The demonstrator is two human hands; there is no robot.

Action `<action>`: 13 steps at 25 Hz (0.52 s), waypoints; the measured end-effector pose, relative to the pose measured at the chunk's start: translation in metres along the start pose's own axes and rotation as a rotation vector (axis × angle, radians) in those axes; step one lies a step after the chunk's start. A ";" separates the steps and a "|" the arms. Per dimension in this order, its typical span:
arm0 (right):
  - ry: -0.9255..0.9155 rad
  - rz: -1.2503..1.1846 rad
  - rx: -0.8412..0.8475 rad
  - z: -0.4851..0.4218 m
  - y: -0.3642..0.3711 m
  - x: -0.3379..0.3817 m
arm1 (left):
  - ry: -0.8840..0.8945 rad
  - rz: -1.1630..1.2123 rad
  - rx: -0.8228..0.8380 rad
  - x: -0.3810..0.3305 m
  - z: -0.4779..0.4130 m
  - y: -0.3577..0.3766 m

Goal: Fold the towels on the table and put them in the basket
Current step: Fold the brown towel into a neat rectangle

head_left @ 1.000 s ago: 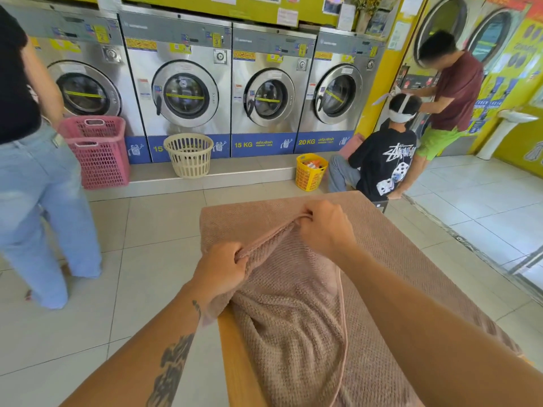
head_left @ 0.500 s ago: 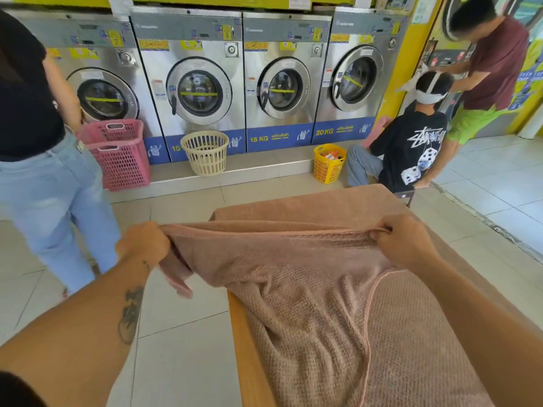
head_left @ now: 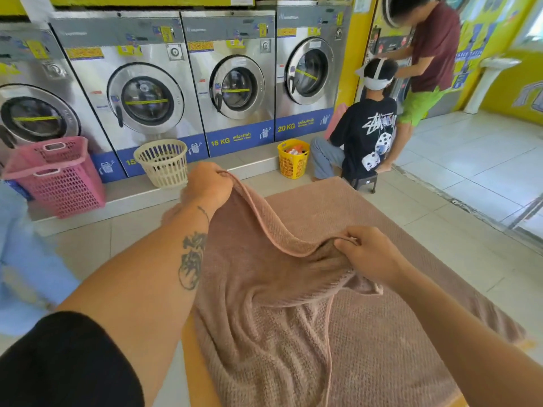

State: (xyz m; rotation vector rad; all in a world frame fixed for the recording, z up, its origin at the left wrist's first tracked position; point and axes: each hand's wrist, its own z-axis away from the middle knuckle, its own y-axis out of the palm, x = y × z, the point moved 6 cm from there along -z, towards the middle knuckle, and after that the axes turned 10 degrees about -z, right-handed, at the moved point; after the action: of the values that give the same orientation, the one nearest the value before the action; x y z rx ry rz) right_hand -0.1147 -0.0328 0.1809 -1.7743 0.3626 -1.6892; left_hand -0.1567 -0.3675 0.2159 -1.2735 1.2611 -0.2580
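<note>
Both hands, left hand (head_left: 209, 183) at eleven o'clock and right hand (head_left: 370, 254), are gripping the pink, waffle-textured towel (head_left: 264, 304), its hemmed edge sagging between the clamped grips.

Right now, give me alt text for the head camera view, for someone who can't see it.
Two bare hands hold up the hemmed edge of a pinkish-brown towel over a table: the left hand raised high, the right hand lower, each with a closed grip. Behind stand washing machines, with pink, cream and yellow baskets in front of them.
</note>
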 end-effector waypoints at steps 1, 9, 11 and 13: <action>-0.004 -0.018 -0.009 -0.006 -0.007 -0.007 | -0.016 0.028 0.019 -0.009 0.001 0.008; 0.032 -0.183 0.090 -0.053 -0.065 -0.085 | -0.078 0.077 0.000 -0.098 -0.003 0.072; 0.070 -0.239 0.053 -0.058 -0.085 -0.108 | -0.056 0.030 -0.040 -0.125 -0.004 0.093; 0.118 -0.293 -0.019 -0.057 -0.106 -0.132 | 0.009 -0.084 -0.087 -0.156 -0.002 0.110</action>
State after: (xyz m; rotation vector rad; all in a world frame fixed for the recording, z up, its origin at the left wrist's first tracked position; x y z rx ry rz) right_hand -0.2121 0.1115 0.1412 -1.8149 0.1748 -2.0057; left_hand -0.2676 -0.2125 0.2138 -1.4032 1.2390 -0.2717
